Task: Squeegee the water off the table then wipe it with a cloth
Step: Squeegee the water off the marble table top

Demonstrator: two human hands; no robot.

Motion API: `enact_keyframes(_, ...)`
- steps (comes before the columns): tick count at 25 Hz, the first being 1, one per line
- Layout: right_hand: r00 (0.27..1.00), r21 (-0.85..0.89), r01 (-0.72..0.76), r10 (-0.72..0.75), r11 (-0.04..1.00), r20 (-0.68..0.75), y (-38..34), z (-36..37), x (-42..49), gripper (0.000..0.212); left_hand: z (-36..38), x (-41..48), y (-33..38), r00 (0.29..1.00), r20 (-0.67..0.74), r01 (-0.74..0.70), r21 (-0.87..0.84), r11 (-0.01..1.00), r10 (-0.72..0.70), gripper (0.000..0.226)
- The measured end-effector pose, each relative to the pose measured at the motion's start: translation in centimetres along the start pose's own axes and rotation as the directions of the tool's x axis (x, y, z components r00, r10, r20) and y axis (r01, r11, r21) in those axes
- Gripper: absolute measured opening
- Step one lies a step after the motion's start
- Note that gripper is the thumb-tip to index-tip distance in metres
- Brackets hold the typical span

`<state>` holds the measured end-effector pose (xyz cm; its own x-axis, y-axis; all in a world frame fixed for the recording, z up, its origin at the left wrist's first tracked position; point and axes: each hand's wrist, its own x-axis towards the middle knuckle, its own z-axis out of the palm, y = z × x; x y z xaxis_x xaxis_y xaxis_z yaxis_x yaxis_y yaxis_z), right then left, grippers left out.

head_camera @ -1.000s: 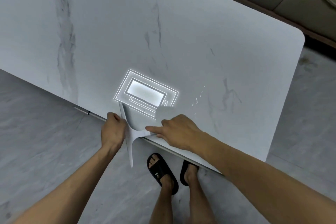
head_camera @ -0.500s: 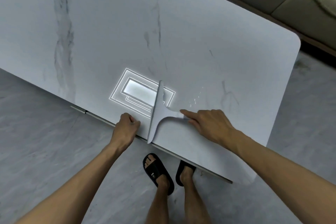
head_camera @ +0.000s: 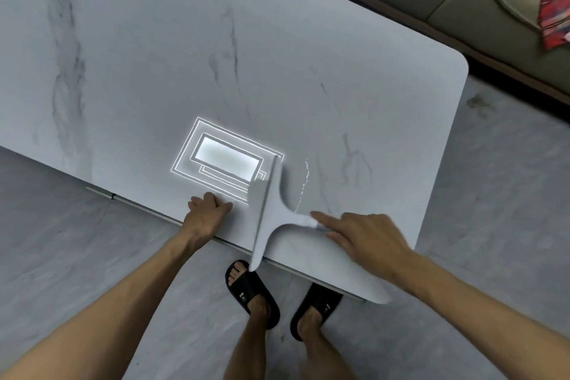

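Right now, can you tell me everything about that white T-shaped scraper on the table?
The squeegee is pale grey-white, T-shaped, and looks like smooth plastic. Its long straight blade rests on the table, lower end overhanging the near edge. The flared handle points right, held at its tip by the right hand, index finger stretched along it.

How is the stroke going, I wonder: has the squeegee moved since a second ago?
Yes: the squeegee slid right along the table, toward the forked vein.
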<state>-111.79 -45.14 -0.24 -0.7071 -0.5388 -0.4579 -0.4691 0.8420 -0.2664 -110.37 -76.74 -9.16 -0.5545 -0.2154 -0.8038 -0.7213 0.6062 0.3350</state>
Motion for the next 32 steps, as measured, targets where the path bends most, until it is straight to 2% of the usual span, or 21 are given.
enact_keyframes(3, 0.966, -0.176, 0.250, -0.258, 0.952, -0.027, -3.7, 2.6, 3.4, 0.041, -0.9, -1.2, 0.3, 0.999, -0.052, -0.020, -0.106, 0.994, 0.015, 0.025)
enact_keyframes(5, 0.945, -0.228, 0.308, -0.325, 0.923, -0.040, -3.8, 3.4, 4.9, 0.044, -0.3, -2.0, 0.8, 0.997, -0.078, -0.023, -0.076, 0.997, 0.017, 0.021)
enact_keyframes(7, 0.943, -0.221, 0.308, -0.328, 0.925, -0.060, -2.2, 3.5, 5.3, 0.049, 1.1, -2.7, 1.2, 0.994, -0.100, -0.036, -0.050, 0.998, 0.031, 0.018)
enact_keyframes(11, 0.948, -0.211, 0.279, -0.303, 0.937, -0.092, 4.0, 2.1, 3.6, 0.042, 5.0, -4.3, 3.1, 0.993, -0.110, -0.038, -0.061, 0.997, 0.031, 0.020)
enact_keyframes(19, 0.952, -0.261, 0.288, -0.304, 0.921, -0.023, 14.9, -1.9, 0.9, 0.037, 10.7, -6.4, 8.5, 0.960, -0.197, 0.140, -0.275, 0.951, -0.198, 0.017)
enact_keyframes(22, 0.932, -0.209, 0.353, -0.363, 0.912, -0.009, 14.2, -4.4, 2.2, 0.040, 11.8, -7.5, 9.7, 0.942, -0.222, 0.157, -0.370, 0.916, -0.251, 0.015)
enact_keyframes(24, 0.911, -0.128, 0.412, -0.411, 0.902, 0.037, 12.1, -5.2, 4.9, 0.039, 12.0, -7.6, 10.1, 0.901, -0.314, 0.146, -0.432, 0.890, -0.300, 0.014)
enact_keyframes(27, 0.903, -0.102, 0.430, -0.426, 0.897, 0.062, 9.2, -4.9, 8.8, 0.037, 11.9, -7.4, 10.2, 0.854, -0.401, 0.128, -0.455, 0.881, -0.331, 0.017)
enact_keyframes(32, 0.937, -0.159, 0.348, -0.342, 0.924, 0.067, 11.4, -4.7, 9.5, 0.038, 12.6, -6.8, 10.9, 0.885, -0.325, 0.137, -0.501, 0.855, -0.333, 0.022)
